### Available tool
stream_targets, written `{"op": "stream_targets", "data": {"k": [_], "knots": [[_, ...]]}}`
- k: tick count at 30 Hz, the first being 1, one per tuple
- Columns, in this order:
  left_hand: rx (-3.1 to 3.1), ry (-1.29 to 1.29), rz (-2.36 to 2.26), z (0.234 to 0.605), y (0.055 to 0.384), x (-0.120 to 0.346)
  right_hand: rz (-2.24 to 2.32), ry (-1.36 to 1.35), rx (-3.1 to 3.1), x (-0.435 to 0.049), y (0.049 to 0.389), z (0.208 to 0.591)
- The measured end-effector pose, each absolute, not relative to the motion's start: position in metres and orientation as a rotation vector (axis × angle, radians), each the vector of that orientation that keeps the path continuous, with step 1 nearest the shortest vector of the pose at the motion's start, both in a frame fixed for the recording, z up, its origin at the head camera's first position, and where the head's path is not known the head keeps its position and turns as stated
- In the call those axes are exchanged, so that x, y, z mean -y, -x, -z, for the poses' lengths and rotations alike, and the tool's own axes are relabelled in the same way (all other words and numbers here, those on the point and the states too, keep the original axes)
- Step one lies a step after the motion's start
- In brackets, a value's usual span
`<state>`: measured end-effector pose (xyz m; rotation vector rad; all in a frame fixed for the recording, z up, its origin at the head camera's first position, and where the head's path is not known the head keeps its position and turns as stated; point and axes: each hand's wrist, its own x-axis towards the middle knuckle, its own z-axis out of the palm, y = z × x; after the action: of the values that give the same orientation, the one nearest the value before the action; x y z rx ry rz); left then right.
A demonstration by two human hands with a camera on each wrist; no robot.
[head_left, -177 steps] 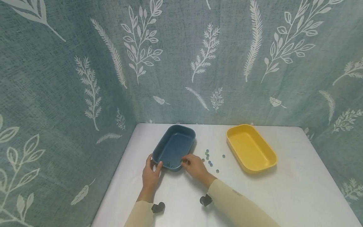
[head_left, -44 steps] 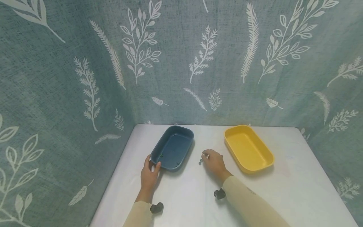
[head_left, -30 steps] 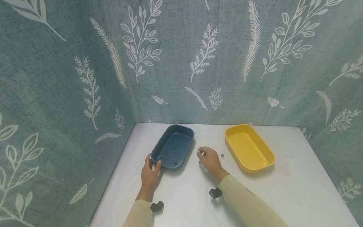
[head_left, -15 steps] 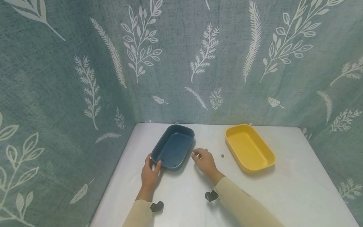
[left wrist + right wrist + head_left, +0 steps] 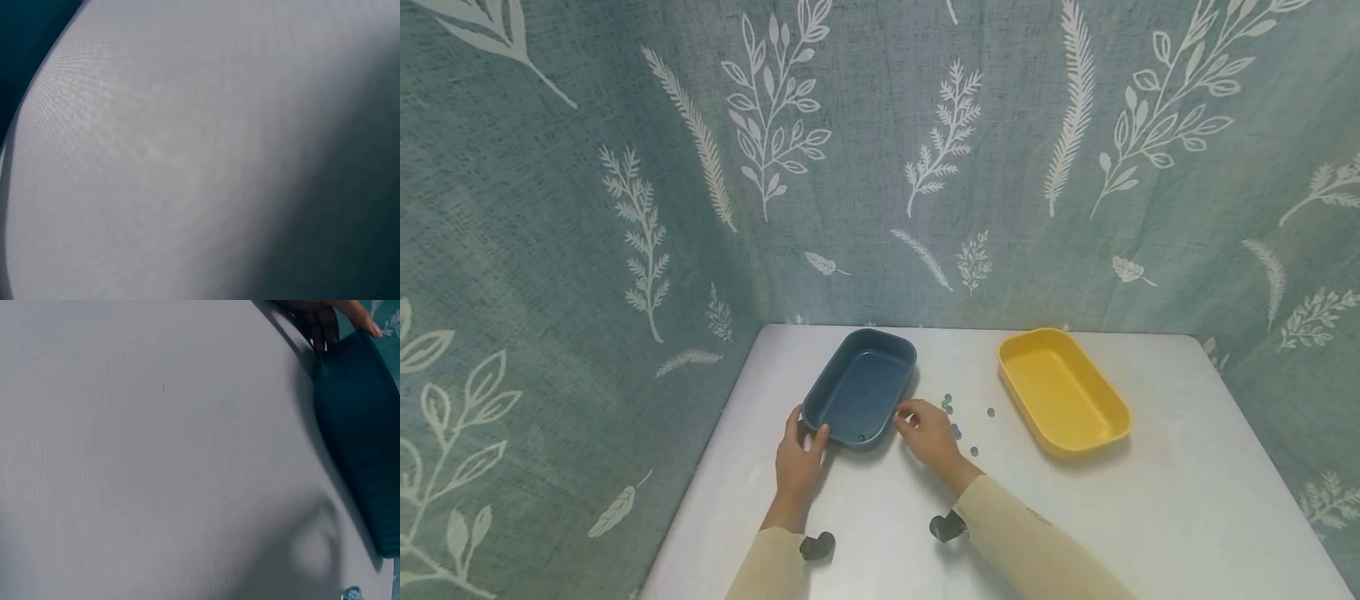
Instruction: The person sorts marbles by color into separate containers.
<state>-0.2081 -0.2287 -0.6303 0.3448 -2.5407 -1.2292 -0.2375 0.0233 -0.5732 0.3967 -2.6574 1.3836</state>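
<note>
My left hand (image 5: 799, 467) grips the near left corner of a dark blue tray (image 5: 867, 379), thumb over the rim and fingers outside. A dark green marble (image 5: 861, 437) lies in the tray's near end. Beside the tray's right wall, my right hand (image 5: 927, 432) has thumb and fingertips drawn together in a pinch. A clear bluish marble (image 5: 352, 592) shows at the lower edge of the right wrist view, where those fingertips would be; the fingers themselves are out of that view. The left wrist view has mostly blurred white tabletop.
Several blue and green marbles (image 5: 948, 409) lie loose just right of my right hand, partly behind it. Single marbles (image 5: 990, 412) sit farther out. A yellow tray (image 5: 1060, 392) stands at the right. Patterned fabric (image 5: 865, 167) hangs behind the white table (image 5: 1187, 467).
My right hand has gone left from the loose marbles to the blue tray's right side, uncovering several of them. Marbles inside the tray have rolled toward its near end. My left hand stays put.
</note>
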Motion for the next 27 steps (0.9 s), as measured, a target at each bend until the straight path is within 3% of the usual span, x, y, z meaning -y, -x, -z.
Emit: {"op": "stream_targets", "data": {"k": [27], "knots": [[2.517,-0.299,1.266,0.626,0.207,0.226,-1.428,-0.52,2.702,-0.001,0.228,0.581]]}}
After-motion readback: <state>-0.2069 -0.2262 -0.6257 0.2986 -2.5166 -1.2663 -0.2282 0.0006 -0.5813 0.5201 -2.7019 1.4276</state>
